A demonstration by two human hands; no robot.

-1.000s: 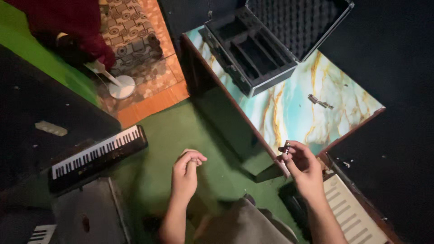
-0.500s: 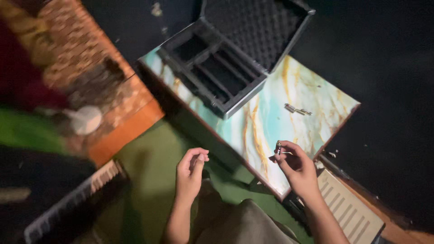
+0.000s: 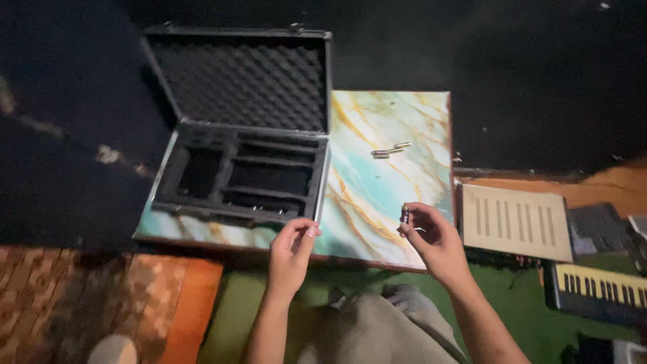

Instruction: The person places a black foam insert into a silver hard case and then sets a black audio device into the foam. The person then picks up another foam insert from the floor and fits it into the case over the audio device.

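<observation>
Right hand was found raised above the near edge of the marble-patterned table, thumb and forefinger pinched on a small dark cylindrical battery, held upright; remaining fingers were loosely curled. Left hand hovered at roughly nine o'clock from the right, fingers drawn together at the tips; whether it held anything could not be determined.

Two further small batteries lay on the table at about eleven o'clock from the held one, well apart from it and close to each other. An open black foam-lined case stood at ten o'clock, lid upright, compartments appearing empty in the dim light. A beige keyboard cover lay at three o'clock, with a small keyboard beyond it at four o'clock.

Assessment: the pinch sat near the battery's lower end; a mid-body grip would be judged steadier. Poor lighting made polarity marks hard to check, so bringing the piece closer would be advisable.
</observation>
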